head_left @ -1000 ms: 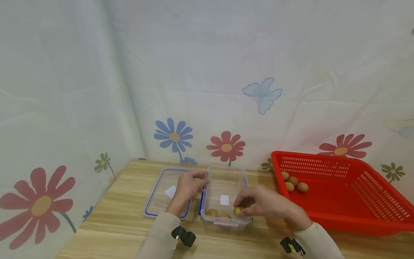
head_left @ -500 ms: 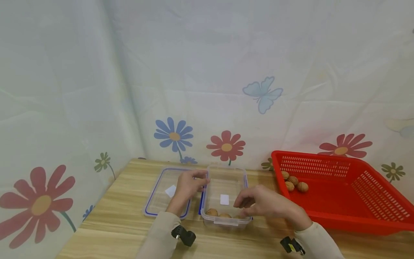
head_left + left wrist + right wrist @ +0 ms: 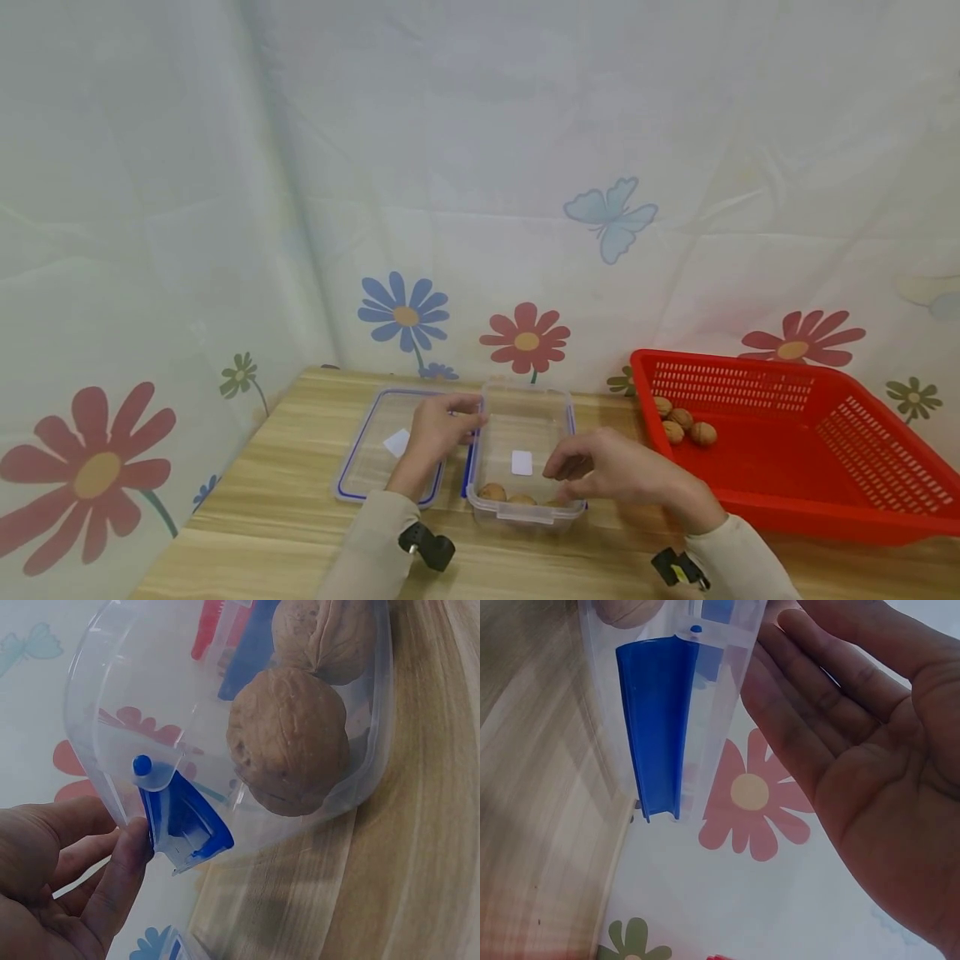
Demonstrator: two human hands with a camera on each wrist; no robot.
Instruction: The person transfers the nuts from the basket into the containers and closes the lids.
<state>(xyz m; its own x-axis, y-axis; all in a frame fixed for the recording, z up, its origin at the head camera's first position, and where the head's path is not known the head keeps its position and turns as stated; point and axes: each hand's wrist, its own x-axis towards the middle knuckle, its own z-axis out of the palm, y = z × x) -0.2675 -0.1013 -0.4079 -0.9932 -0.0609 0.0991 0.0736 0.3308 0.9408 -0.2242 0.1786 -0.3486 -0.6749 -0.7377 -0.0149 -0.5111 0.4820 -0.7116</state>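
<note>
While walnuts (image 3: 492, 492) lie at the near end of the clear box (image 3: 525, 417) on the wooden surface (image 3: 285, 500) | left hand (image 3: 435, 433), fingers curled, steadies its blue clasp (image 3: 184, 825) | right hand (image 3: 607, 471), relaxed grip holding nothing, hovers over the near rim | lid (image 3: 375, 450) just left | red basket (image 3: 787, 492) with more nuts right.

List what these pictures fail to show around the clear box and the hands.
- Third walnut in the clear box: head view, mostly behind the right hand.
- Left hand fingertips: head view, too small to tell contact.
- Walnuts in the red basket: too small to count surely.
</note>
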